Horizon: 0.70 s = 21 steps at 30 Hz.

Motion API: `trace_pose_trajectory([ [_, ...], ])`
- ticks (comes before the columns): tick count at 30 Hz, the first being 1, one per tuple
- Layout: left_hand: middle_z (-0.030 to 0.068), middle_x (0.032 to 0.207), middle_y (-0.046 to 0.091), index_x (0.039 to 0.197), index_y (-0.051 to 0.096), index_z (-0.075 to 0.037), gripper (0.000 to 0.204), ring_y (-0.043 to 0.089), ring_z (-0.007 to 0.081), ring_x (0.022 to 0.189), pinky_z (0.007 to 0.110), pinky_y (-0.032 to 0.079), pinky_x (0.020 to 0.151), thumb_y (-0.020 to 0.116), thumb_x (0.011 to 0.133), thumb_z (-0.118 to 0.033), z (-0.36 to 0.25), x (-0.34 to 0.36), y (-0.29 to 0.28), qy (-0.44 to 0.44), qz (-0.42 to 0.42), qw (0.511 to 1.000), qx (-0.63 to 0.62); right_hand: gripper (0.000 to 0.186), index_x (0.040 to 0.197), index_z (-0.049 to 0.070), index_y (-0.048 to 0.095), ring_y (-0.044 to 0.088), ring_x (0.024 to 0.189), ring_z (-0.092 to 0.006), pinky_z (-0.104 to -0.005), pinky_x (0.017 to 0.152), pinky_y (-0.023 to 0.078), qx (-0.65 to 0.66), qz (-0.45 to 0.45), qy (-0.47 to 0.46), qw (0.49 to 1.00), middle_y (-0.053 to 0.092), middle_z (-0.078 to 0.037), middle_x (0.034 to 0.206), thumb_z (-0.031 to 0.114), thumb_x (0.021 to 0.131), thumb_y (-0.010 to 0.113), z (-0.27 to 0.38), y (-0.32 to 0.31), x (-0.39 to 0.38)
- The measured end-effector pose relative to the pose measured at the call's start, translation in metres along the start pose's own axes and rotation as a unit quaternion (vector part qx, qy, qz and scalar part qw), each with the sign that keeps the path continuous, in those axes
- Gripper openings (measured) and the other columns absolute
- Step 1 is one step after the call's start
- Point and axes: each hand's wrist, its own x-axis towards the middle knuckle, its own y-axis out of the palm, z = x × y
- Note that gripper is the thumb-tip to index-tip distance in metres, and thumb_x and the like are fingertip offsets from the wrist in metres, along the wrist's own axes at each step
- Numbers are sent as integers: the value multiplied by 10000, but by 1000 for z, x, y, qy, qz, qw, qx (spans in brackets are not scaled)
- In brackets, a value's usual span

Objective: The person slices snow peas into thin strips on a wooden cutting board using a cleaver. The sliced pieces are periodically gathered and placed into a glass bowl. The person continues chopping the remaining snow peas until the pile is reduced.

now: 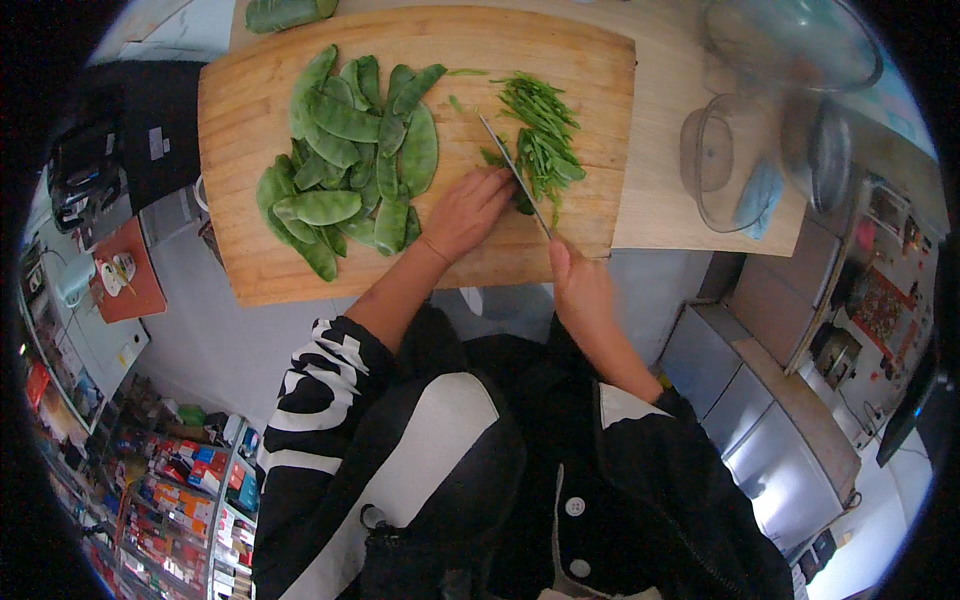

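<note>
On a wooden cutting board [270,100] lies a loose heap of flat green bean pods [345,150], left of my hands. My right hand [585,295] grips a knife [518,175] at the board's near edge, its blade slanting up and to the left. Against the blade's left side, my left hand [470,212] presses down with fingers bent together. Something green shows by its fingertips, but the hand mostly hides what it holds. Thin green shreds of cut pods [545,140] are piled just right of the blade. A few stray slivers [467,72] lie near the board's far side.
At the right stand a clear oval container [715,160] with a blue cloth [760,198] by it, and a large clear bowl [795,45] farther back. A green cylindrical vegetable [288,12] touches the board's far left edge. Shelves of packaged goods [180,490] are at lower left.
</note>
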Motion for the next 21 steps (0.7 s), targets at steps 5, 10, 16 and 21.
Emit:
trace_pose_trajectory([
  [5, 88, 1081, 520, 976, 568, -12, 271, 507, 257, 967, 331, 447, 807, 565, 726, -115, -1, -1, 0, 13, -12, 1000, 24, 530, 740, -25, 574, 528, 526, -367, -416, 508, 413, 251, -2, 129, 959, 530, -215, 571, 396, 931, 315, -9, 8, 19],
  [10, 84, 1074, 522, 968, 568, -16, 270, 506, 250, 964, 329, 450, 793, 579, 718, -120, 1, -2, 2, 12, -3, 1000, 17, 443, 875, 20, 584, 550, 646, -392, -448, 592, 431, 120, 46, 22, 991, 563, -226, 700, 385, 926, 337, -16, -18, -14],
  [16, 80, 1059, 529, 957, 565, -21, 260, 506, 249, 961, 333, 455, 772, 590, 720, -126, 2, -2, 4, 5, -5, 1000, 13, 464, 1006, 44, 617, 568, 750, -423, -475, 680, 443, 10, 35, -3, 999, 598, -240, 812, 401, 919, 334, -8, 2, 3],
  [21, 79, 1021, 541, 945, 561, -34, 268, 517, 249, 944, 330, 458, 761, 618, 702, -130, 3, -1, 4, 24, -45, 998, 25, 540, 652, -10, 532, 526, 494, -252, -371, 478, 385, 173, -48, 26, 983, 513, -128, 518, 414, 921, 334, -14, 19, 25],
])
